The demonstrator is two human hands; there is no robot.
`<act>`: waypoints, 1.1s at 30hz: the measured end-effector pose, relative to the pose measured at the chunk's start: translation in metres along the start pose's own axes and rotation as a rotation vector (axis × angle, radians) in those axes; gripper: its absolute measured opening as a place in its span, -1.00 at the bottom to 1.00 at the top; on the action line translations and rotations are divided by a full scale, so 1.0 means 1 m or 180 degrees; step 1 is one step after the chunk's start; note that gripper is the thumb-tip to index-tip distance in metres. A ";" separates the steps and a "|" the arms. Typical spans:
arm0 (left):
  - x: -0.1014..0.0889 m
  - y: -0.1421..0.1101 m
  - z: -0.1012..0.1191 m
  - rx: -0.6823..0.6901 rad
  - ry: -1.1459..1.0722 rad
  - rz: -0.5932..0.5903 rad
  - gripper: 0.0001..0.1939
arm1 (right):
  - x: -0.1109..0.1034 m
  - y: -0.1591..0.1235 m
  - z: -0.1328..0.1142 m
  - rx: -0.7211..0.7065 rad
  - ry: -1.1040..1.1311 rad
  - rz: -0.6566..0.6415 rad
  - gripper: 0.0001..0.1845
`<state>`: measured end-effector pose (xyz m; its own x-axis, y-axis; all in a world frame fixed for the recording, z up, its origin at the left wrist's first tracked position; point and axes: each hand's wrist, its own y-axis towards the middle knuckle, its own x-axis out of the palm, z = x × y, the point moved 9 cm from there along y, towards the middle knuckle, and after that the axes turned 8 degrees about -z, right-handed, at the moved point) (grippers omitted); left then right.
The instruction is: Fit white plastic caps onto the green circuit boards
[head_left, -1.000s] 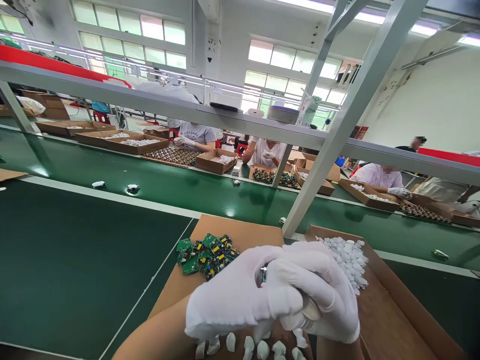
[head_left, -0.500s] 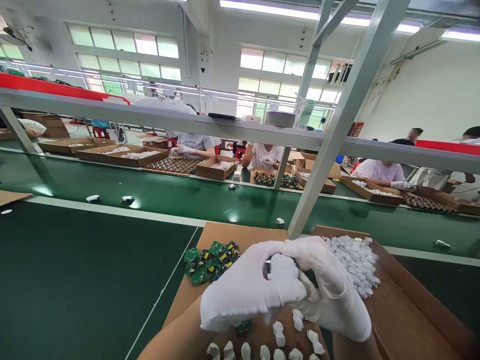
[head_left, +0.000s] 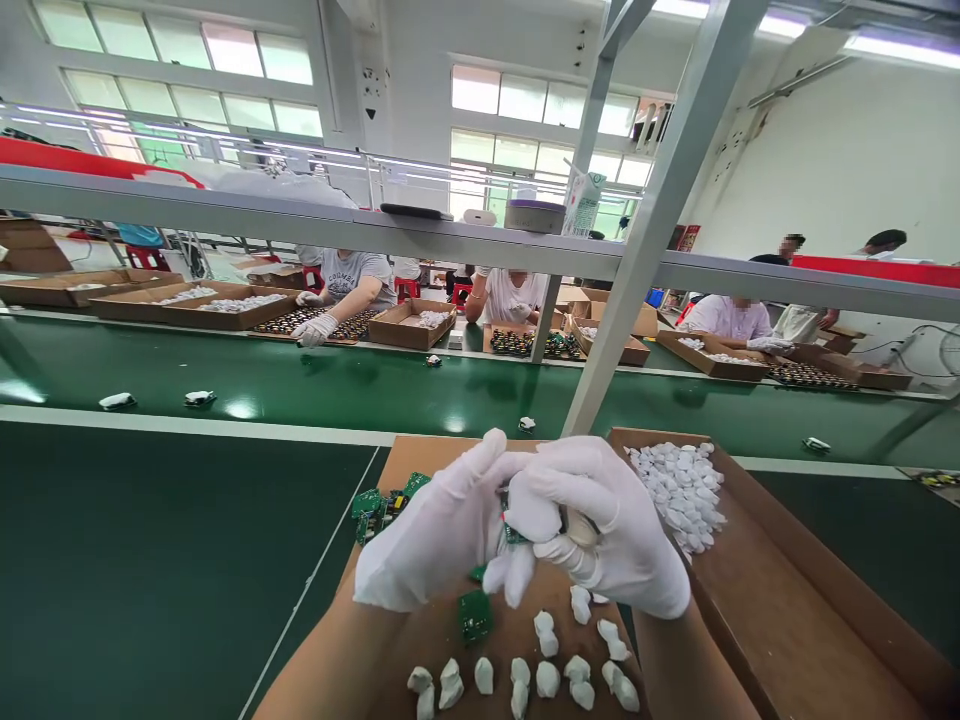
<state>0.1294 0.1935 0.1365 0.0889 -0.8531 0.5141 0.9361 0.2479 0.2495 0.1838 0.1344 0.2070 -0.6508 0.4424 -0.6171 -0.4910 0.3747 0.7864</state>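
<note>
Evidently gripped between the left hand (head_left: 427, 535) and right hand (head_left: 619, 525), both closed on it, a green circuit board (head_left: 512, 532) with a white piece (head_left: 534, 512) sits above the cardboard sheet (head_left: 420, 630), left of the box's (head_left: 780, 600) near-left edge.

Bright windows (head_left: 517, 100) line the white wall (head_left: 420, 60) behind

Head-worn view looks forward and down over close hands, room beyond.
</note>
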 end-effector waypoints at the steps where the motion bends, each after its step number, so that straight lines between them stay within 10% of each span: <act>1: -0.002 0.001 0.001 -0.0038 0.0152 0.0013 -0.17 | -0.001 -0.002 0.000 0.0033 -0.0051 0.0006 -0.70; 4: -0.027 -0.003 0.013 -0.0225 0.1415 0.0676 -0.07 | -0.003 -0.009 0.019 0.0450 0.0336 0.0073 -0.67; 7: -0.073 -0.029 0.054 -0.0743 0.3810 0.2363 -0.28 | 0.013 -0.019 0.081 0.1461 0.0968 0.0112 -0.48; 10: -0.109 -0.047 0.075 -0.1420 0.4915 0.3217 -0.47 | 0.073 -0.031 0.159 0.2580 0.0682 -0.0883 -0.60; 14: -0.158 -0.038 0.045 -0.2377 0.5233 0.2616 -0.62 | 0.136 -0.054 0.236 0.3429 0.0196 -0.1603 -0.74; 19: -0.183 -0.017 -0.006 -0.3118 0.5396 0.1475 -0.63 | 0.157 -0.099 0.272 0.4199 -0.0617 -0.2120 -0.63; 26: -0.181 -0.002 -0.054 -0.3915 0.5344 0.0427 -0.70 | 0.140 -0.118 0.259 0.3838 -0.0693 -0.2592 -0.63; 33: -0.185 0.002 -0.062 -0.3969 0.5520 0.0460 -0.65 | 0.081 -0.196 0.189 0.4070 -0.0787 -0.3049 -0.69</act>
<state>0.1362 0.3235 -0.0090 -0.3757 -0.4922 -0.7853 0.5091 0.5984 -0.6186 0.3362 0.2508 -0.0021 -0.2386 -0.2750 -0.9314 0.2201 0.9188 -0.3277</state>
